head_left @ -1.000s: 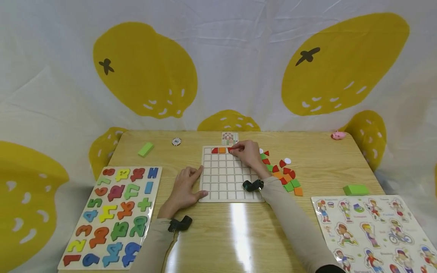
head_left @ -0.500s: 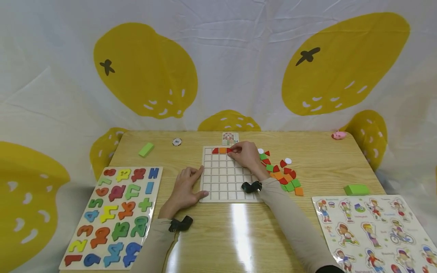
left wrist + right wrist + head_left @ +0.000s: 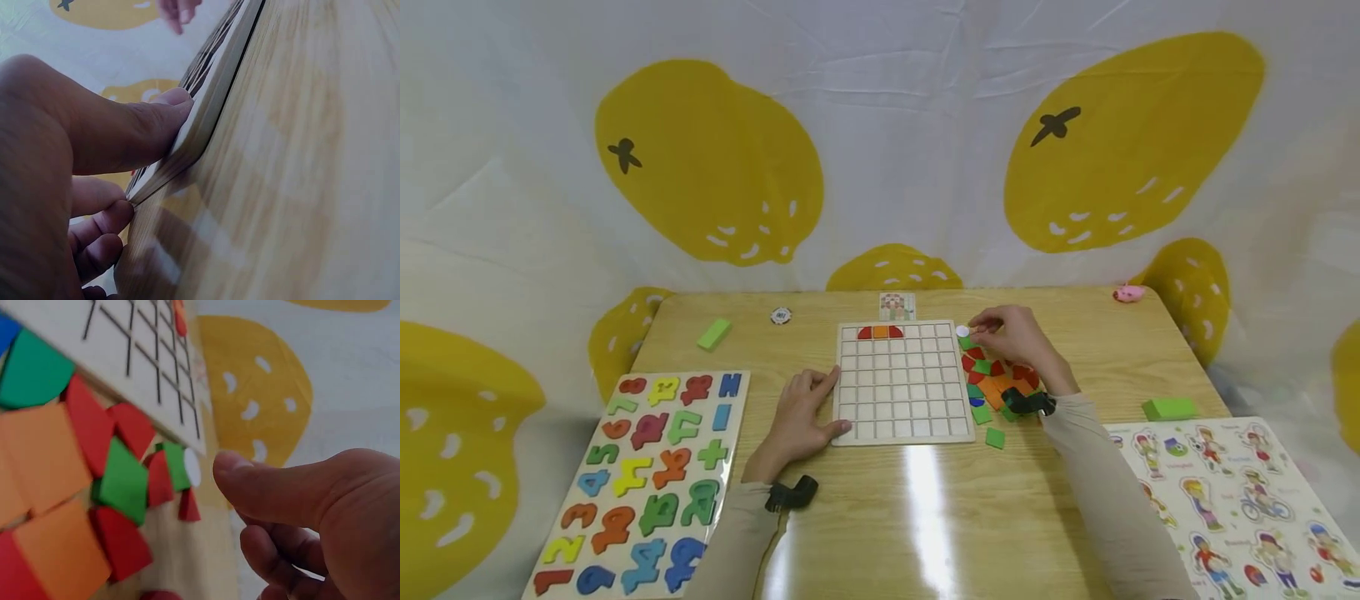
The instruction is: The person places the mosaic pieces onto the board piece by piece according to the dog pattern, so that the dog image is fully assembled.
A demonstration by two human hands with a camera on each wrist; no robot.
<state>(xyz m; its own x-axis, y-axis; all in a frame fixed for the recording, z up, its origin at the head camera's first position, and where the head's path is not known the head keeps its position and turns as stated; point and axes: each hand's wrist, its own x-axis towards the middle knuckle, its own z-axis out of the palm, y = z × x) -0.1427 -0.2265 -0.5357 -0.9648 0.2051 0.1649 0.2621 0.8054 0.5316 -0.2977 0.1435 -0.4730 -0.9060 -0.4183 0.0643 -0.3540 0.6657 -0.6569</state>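
A wooden grid board lies mid-table; its top row holds a red quarter-round piece, an orange square and another red quarter-round piece. My left hand rests along the board's left edge, thumb pressing on the rim and fingertips against the side. Beyond the board's upper right corner, my right hand is over the loose pieces, fingertips right by a white disc. In the right wrist view no piece shows between thumb and fingers. Red, orange and green pieces lie partly under this hand.
A small pattern card lies behind the board. A number puzzle is at left, a sports-figure puzzle at right. Green blocks, a poker chip and a pink pig are further out.
My right hand has released the second red quarter-round piece in the top row and moved right to the loose pieces. The left hand stays at the board's edge. The head view has shifted slightly.
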